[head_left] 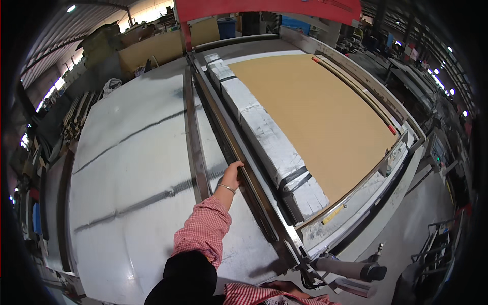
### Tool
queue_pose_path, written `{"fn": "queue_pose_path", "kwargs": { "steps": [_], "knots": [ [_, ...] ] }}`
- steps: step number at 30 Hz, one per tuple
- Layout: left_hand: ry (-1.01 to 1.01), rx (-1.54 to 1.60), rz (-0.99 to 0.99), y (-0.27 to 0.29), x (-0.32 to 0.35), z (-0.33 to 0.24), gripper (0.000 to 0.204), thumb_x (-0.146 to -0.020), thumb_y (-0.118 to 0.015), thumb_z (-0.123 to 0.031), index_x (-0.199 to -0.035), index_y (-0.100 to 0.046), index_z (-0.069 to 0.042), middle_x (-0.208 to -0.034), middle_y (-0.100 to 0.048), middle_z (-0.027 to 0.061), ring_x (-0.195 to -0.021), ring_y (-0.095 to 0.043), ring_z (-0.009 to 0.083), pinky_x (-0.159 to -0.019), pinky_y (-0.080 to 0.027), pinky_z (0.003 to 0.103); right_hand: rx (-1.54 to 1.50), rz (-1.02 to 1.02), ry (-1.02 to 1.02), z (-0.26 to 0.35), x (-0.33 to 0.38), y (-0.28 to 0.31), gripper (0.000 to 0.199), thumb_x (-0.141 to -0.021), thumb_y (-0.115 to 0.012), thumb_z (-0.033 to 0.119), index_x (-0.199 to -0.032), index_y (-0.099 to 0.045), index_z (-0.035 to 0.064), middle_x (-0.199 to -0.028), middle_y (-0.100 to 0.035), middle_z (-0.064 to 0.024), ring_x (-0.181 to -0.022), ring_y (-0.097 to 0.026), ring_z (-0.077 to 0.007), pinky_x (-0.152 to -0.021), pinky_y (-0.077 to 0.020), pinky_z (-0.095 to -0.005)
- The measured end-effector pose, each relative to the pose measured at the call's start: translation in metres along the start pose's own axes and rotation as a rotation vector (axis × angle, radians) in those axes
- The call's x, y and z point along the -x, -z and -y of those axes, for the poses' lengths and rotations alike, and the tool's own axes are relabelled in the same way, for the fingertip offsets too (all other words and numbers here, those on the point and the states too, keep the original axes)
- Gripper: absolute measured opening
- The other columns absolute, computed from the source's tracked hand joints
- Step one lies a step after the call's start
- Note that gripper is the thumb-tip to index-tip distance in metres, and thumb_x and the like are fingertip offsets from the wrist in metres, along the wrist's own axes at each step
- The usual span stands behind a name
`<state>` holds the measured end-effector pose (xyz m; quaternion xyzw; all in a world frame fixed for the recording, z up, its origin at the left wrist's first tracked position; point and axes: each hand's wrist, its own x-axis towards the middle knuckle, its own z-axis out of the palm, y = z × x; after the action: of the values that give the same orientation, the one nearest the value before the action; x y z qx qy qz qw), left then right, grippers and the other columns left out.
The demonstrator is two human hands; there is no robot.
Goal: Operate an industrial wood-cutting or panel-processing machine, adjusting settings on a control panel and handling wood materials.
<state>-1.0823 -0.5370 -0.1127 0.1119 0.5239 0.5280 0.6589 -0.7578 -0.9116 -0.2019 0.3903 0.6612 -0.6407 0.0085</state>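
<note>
While the left hand [231,175] gripped the metal rail [239,168], arm stretched out, fingers risked pinching if it slid | rail lay between steel sheet [132,168] and white blocks [269,137], brown board [315,112] beyond | right hand [284,287] low near rail's end, grip unclear.

Factory floor, industrial workshop. Large machine bed [356,76] with metal frame carries broad brown board [310,112]; row of foil-wrapped blocks [264,132] lies along board's edge beside long steel rail [244,168]. Wide sheet-metal surface [132,168] stretches left. Red overhead beam [264,9] spans machine's far end. Corrugated roof with skylights and ceiling lamps [71,8] above; stacked boards [152,48], blue bin [226,26] and racks crowd background aisles. Bare concrete floor [406,218] at right.
</note>
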Motion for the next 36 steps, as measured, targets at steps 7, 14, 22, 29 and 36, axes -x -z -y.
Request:
{"fn": "queue_pose_path", "kwargs": {
  "steps": [7,14,22,29,36],
  "knots": [
    [0.0,-0.071,-0.011,-0.002,0.014,-0.014,0.039,-0.08,-0.064,-0.025,-0.113,-0.058,-0.005,-0.116,-0.059,0.0109,-0.104,-0.056,0.025,-0.09,-0.043,0.041,-0.292,0.037,-0.151,-0.056,-0.033,-0.021,0.044,-0.093,-0.048,0.039,-0.113,-0.06,0.0013,-0.105,-0.066,-0.0141,-0.099,-0.062,-0.0245,-0.09,-0.0455,-0.0325],
    [-0.111,-0.051,0.008,0.016,-0.003,0.004,0.03,-0.089,-0.062,-0.023,-0.109,-0.058,-0.001,-0.101,-0.063,0.0094,-0.09,-0.062,0.023,-0.078,-0.051,0.038,-0.415,0.025,-0.216,-0.088,-0.05,-0.034,0.038,-0.094,-0.048,0.031,-0.111,-0.06,-0.0012,-0.105,-0.066,-0.0119,-0.098,-0.062,-0.0209,-0.092,-0.0445,-0.0307],
    [-0.136,-0.006,-0.02,0.0,0.002,0.01,0.026,-0.092,-0.056,-0.019,-0.109,-0.056,0.001,-0.1,-0.061,0.0125,-0.09,-0.061,0.0269,-0.074,-0.055,0.044,-0.483,-0.061,-0.066,-0.133,-0.051,-0.06,0.029,-0.095,-0.048,0.02,-0.109,-0.06,-0.0031,-0.1,-0.067,-0.0078,-0.094,-0.062,-0.0151,-0.087,-0.0463,-0.0257],
    [-0.116,0.002,-0.148,0.002,0.001,0.009,0.022,-0.087,-0.045,-0.009,-0.104,-0.055,0.002,-0.094,-0.06,0.0138,-0.086,-0.061,0.0288,-0.072,-0.055,0.044,-0.557,-0.006,-0.024,-0.088,-0.04,-0.051,0.038,-0.092,-0.054,0.039,-0.113,-0.061,0.0084,-0.1,-0.066,-0.0109,-0.092,-0.062,-0.0227,-0.084,-0.0468,-0.0306],
    [-0.177,-0.031,-0.158,0.008,-0.016,0.017,0.025,-0.088,-0.053,-0.01,-0.105,-0.057,0.007,-0.102,-0.061,0.0148,-0.092,-0.06,0.0268,-0.077,-0.051,0.039,0.023,-0.043,0.338,0.169,0.015,0.058,0.031,-0.091,-0.061,0.029,-0.111,-0.065,0.0054,-0.102,-0.067,-0.0147,-0.095,-0.065,-0.0232,-0.085,-0.0482,-0.031]
  ]
}}
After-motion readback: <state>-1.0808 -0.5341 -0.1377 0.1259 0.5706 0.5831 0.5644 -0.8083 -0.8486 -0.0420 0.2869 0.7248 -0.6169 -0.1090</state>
